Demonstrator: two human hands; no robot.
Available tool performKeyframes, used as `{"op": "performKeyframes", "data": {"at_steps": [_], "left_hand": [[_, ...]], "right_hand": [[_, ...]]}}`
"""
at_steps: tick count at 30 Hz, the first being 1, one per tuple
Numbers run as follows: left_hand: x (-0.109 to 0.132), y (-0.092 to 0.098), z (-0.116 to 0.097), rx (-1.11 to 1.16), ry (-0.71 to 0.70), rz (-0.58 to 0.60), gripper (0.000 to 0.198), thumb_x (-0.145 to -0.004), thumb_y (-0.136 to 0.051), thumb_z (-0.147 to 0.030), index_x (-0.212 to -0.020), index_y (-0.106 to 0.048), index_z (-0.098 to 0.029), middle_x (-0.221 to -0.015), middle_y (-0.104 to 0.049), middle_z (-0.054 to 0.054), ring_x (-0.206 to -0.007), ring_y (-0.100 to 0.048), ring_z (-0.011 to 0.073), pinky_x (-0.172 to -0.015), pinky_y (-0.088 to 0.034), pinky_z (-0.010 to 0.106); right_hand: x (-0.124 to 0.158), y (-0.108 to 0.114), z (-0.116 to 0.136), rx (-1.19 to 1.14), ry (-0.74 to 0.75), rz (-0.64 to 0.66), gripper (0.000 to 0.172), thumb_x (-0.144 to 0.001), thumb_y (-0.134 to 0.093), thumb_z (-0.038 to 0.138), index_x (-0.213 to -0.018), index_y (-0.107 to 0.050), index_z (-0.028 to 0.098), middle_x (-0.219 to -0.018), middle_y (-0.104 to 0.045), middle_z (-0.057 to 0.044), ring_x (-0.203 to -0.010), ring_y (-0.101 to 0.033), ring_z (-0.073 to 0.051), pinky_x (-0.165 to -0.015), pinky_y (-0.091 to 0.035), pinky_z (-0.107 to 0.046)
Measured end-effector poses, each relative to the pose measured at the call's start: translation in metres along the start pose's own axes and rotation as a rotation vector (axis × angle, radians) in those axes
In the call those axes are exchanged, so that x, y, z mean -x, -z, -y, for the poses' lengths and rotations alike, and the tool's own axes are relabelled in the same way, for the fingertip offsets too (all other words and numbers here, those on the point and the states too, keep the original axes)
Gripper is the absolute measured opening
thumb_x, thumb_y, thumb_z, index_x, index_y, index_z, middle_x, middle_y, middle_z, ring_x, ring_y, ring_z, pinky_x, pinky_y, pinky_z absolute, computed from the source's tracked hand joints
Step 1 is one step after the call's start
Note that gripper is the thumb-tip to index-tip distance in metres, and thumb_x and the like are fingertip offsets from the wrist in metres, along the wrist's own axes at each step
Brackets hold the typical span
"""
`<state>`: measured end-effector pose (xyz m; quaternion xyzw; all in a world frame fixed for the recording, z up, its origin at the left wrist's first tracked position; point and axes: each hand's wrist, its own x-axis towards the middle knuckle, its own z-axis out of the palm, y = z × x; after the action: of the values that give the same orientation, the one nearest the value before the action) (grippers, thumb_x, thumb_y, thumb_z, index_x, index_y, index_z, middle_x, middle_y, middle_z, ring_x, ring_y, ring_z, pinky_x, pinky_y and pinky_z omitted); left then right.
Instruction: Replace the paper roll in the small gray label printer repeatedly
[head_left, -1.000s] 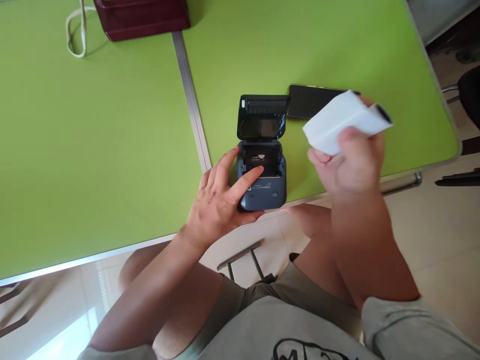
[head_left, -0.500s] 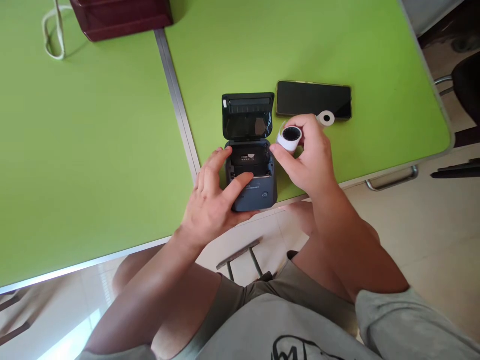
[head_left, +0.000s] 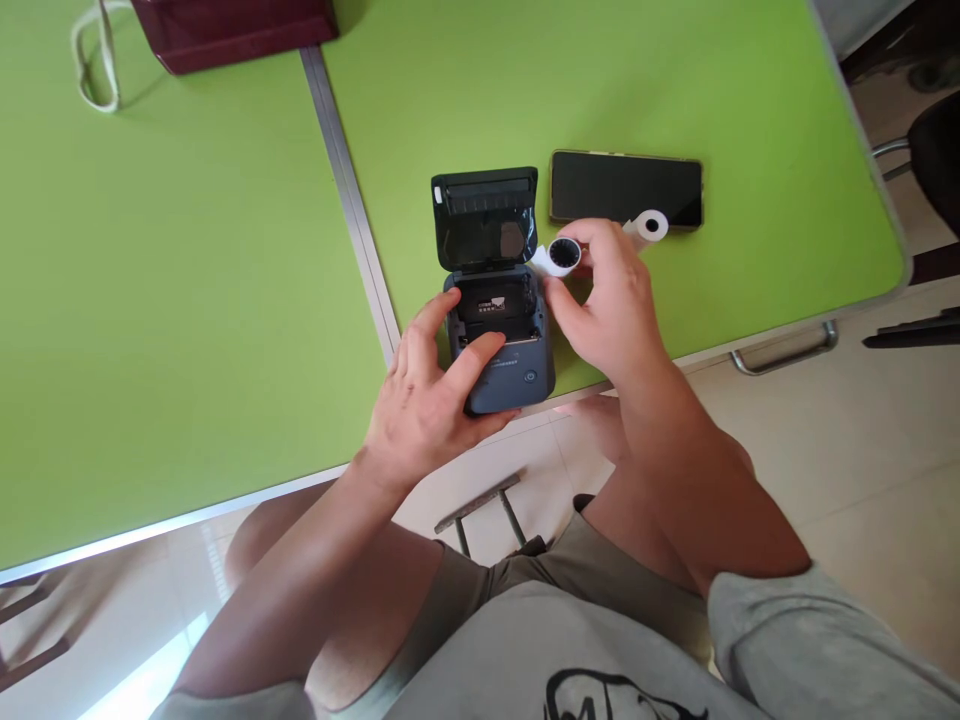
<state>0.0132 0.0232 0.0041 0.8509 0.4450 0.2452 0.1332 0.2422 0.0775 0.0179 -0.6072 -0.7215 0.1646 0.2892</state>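
A small dark label printer (head_left: 504,385) stands at the table's front edge with its lid (head_left: 486,218) raised and its paper bay exposed. My left hand (head_left: 435,385) grips the printer's left side and front, the thumb resting over the bay's front rim. Just right of the lid, my right hand (head_left: 611,300) pinches a white paper roll (head_left: 561,258) with a black core, its loose end pointing left. Behind that hand a second, thinner white roll (head_left: 649,227) lies against the phone.
A black phone (head_left: 626,187) lies on the green table (head_left: 195,300) behind my right hand. A dark red box (head_left: 240,35) with a white cord (head_left: 105,60) sits at the far left. A metal handle (head_left: 786,352) juts from the table's front edge.
My right hand has turned the paper roll and shifted it slightly left toward the printer's lid. The roll's loose end now sticks out to the left. My left hand keeps its grip.
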Motion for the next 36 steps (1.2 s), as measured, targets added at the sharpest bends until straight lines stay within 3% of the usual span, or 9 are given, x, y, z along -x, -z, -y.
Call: {"op": "performKeyframes", "data": {"at_steps": [4,7,9,13,17,21,24,29,36], "left_hand": [[-0.001,0.001,-0.001,-0.011,-0.003,0.011,0.071,-0.084,-0.084,-0.048,-0.143,-0.048,-0.031,-0.162,-0.03,0.02,-0.152,-0.042,0.0415,-0.113,-0.054,0.059],[-0.001,0.002,-0.002,-0.01,-0.004,0.019,0.069,-0.085,-0.082,-0.048,-0.142,-0.049,-0.029,-0.161,-0.031,0.022,-0.151,-0.043,0.0418,-0.113,-0.054,0.058],[-0.002,0.003,-0.002,-0.006,-0.002,0.019,0.068,-0.085,-0.083,-0.048,-0.141,-0.05,-0.029,-0.161,-0.032,0.022,-0.151,-0.043,0.0414,-0.112,-0.054,0.058],[-0.002,0.003,0.0,-0.006,-0.005,0.011,0.073,-0.08,-0.088,-0.045,-0.141,-0.052,-0.028,-0.161,-0.032,0.022,-0.149,-0.044,0.0425,-0.112,-0.054,0.058],[-0.002,0.003,0.0,-0.02,0.003,0.024,0.074,-0.08,-0.088,-0.046,-0.141,-0.051,-0.029,-0.161,-0.032,0.022,-0.149,-0.044,0.0424,-0.112,-0.054,0.059],[-0.002,0.003,-0.001,-0.016,0.008,0.03,0.07,-0.083,-0.085,-0.048,-0.141,-0.05,-0.031,-0.161,-0.031,0.021,-0.15,-0.042,0.04,-0.112,-0.055,0.059],[-0.002,0.004,-0.001,-0.008,-0.001,0.034,0.068,-0.085,-0.083,-0.048,-0.141,-0.05,-0.03,-0.16,-0.031,0.022,-0.152,-0.041,0.0401,-0.113,-0.054,0.059],[-0.003,0.004,-0.001,0.004,0.001,0.041,0.07,-0.083,-0.084,-0.047,-0.141,-0.049,-0.031,-0.162,-0.031,0.02,-0.152,-0.041,0.042,-0.113,-0.052,0.06],[-0.003,0.004,-0.001,0.0,-0.012,0.019,0.069,-0.083,-0.085,-0.046,-0.14,-0.051,-0.029,-0.16,-0.033,0.023,-0.151,-0.042,0.0427,-0.113,-0.052,0.059]], "right_hand": [[0.002,0.018,0.004,0.047,0.032,-0.066,0.041,-0.092,-0.059,0.019,-0.131,-0.055,0.031,-0.132,-0.065,-0.011,-0.129,-0.062,-0.032,-0.109,-0.054,-0.056],[0.002,0.034,-0.007,0.08,0.062,-0.338,0.033,-0.089,-0.058,0.014,-0.119,-0.059,0.027,-0.121,-0.065,-0.013,-0.124,-0.063,-0.031,-0.109,-0.053,-0.051],[0.001,0.037,-0.019,0.067,0.048,-0.458,0.037,-0.085,-0.057,0.008,-0.118,-0.058,0.024,-0.12,-0.063,-0.014,-0.121,-0.064,-0.03,-0.11,-0.052,-0.049],[-0.002,0.023,-0.044,0.098,-0.057,-0.345,0.049,-0.085,-0.062,0.012,-0.131,-0.051,0.028,-0.132,-0.057,-0.015,-0.124,-0.061,-0.028,-0.104,-0.055,-0.047],[-0.005,0.007,-0.057,0.122,-0.093,-0.279,0.045,-0.094,-0.059,0.025,-0.137,-0.048,0.03,-0.131,-0.058,-0.014,-0.117,-0.064,-0.028,-0.091,-0.058,-0.046],[-0.004,0.006,-0.055,-0.012,-0.082,-0.193,0.054,-0.097,-0.05,0.025,-0.149,-0.038,0.034,-0.127,-0.064,-0.011,-0.116,-0.067,-0.027,-0.094,-0.058,-0.048],[-0.002,0.01,-0.049,0.001,-0.072,-0.13,0.051,-0.094,-0.051,0.022,-0.143,-0.046,0.033,-0.132,-0.064,-0.011,-0.122,-0.065,-0.03,-0.102,-0.056,-0.052],[-0.003,0.013,-0.044,0.165,-0.054,-0.152,0.039,-0.094,-0.057,0.026,-0.133,-0.059,0.031,-0.13,-0.059,-0.014,-0.121,-0.063,-0.032,-0.103,-0.055,-0.054],[-0.003,0.011,-0.049,0.098,-0.087,-0.18,0.044,-0.096,-0.058,0.028,-0.139,-0.055,0.033,-0.128,-0.061,-0.013,-0.12,-0.064,-0.031,-0.101,-0.055,-0.05]]}}
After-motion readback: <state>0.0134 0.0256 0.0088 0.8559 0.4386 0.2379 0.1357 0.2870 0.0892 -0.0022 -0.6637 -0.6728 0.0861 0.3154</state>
